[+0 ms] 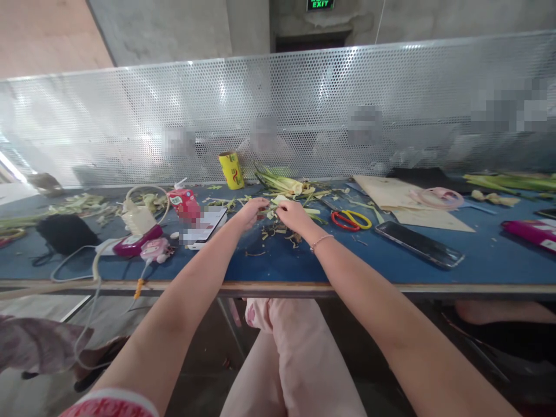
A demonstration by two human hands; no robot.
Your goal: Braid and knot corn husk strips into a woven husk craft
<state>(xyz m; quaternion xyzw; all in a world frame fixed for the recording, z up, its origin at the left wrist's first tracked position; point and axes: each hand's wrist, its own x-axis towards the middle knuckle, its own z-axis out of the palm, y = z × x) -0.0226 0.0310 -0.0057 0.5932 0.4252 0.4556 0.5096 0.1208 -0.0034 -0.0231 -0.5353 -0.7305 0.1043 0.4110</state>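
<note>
My left hand [252, 212] and my right hand [294, 216] are close together over the blue table, fingers pinched. Between them is a pale green vegetable stalk [274, 204], gripped from both sides and partly covered by the fingers. Just behind lies a bundle of green and whitish stalks [286, 186]. Below my hands are scattered trimmings [281, 230], cut bits and dry brown scraps. To the right of my right hand rest scissors [351, 220] with one red and one yellow handle.
A yellow cylinder [231, 171] stands near the perforated metal screen [304, 104]. At left are a red drink carton [184, 202], a lit phone [208, 225], and chargers with cables [143, 237]. At right lie a dark phone [419, 243] and brown cardboard [386, 194].
</note>
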